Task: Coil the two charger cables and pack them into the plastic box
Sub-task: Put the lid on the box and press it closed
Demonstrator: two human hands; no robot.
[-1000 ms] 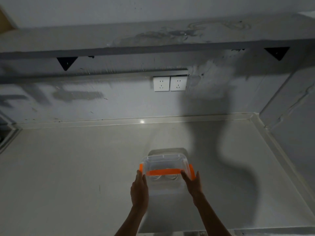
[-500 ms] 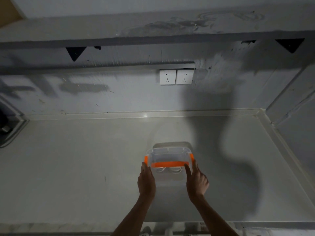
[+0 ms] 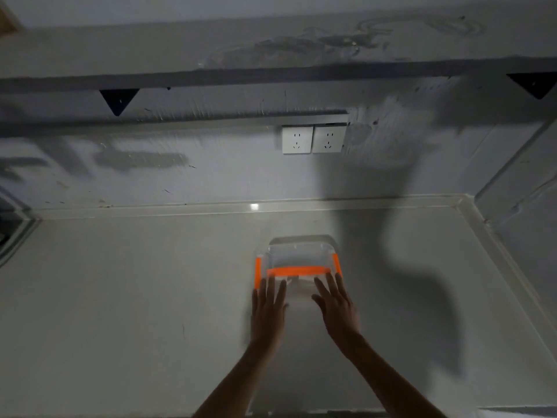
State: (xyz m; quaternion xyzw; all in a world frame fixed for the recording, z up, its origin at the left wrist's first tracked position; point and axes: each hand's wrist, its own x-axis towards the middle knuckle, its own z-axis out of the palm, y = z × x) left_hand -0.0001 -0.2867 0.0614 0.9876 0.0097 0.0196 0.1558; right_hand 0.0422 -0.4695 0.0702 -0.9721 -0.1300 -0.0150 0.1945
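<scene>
our left hand flat, fingers straight, tips at the box's near-left corner | clear plastic box with orange bands, on the countertop, just ahead of our hands | right hand spread, fingertips at near-right corner

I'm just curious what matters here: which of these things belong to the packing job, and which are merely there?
Part of the job:
plastic box
left hand and right hand, fingers straight, at its near side

Just there:
wall sockets
black shelf bracket
counter
</scene>
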